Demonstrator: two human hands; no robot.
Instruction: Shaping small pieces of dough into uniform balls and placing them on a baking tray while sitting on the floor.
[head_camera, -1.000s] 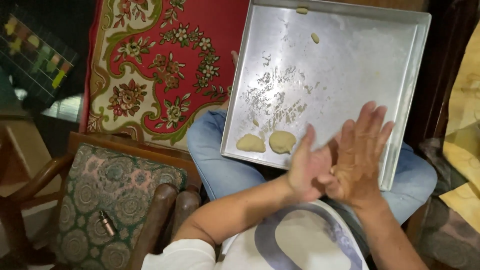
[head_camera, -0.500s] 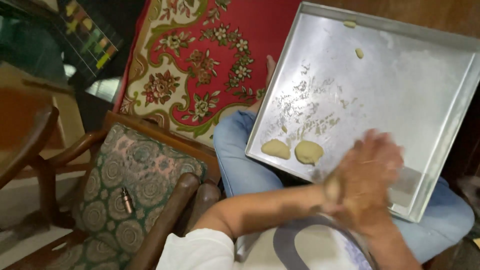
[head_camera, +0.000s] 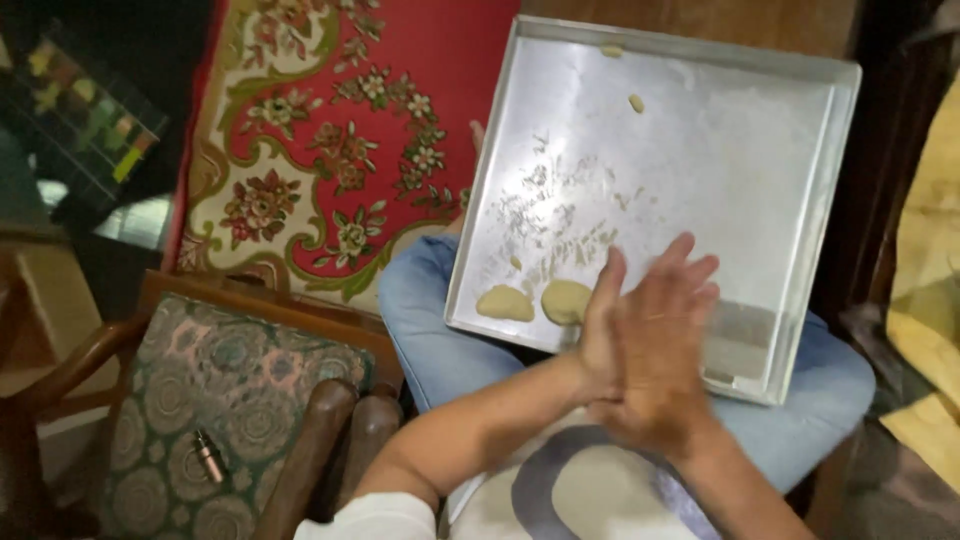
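A: Seated spot, cushioned wooden chair (head_camera: 190, 400) at eight o'clock with a small metal cylinder (head_camera: 208, 455) on its seat. Nearest item?

B: Both hands at six o'clock, pressed palm to palm, fingers straight. Right hand (head_camera: 660, 350) covered most of the left hand (head_camera: 598, 330). Whether dough sat between them, I could not tell.

A: Next out?

B: Metal baking tray (head_camera: 800, 200) resting tilted on the person's denim-clad lap. Two flattened dough pieces (head_camera: 535, 302) lay side by side at its near-left edge, just beside the hands. Two small dough scraps (head_camera: 636, 102) at twelve o'clock. Flour smears mid-tray.

A: Farthest?

B: Red floral rug (head_camera: 330, 140), ten o'clock.

A: Risk?

B: My judgement: the unsupported tray could slide off the knees, tipping the dough pieces onto the rug.
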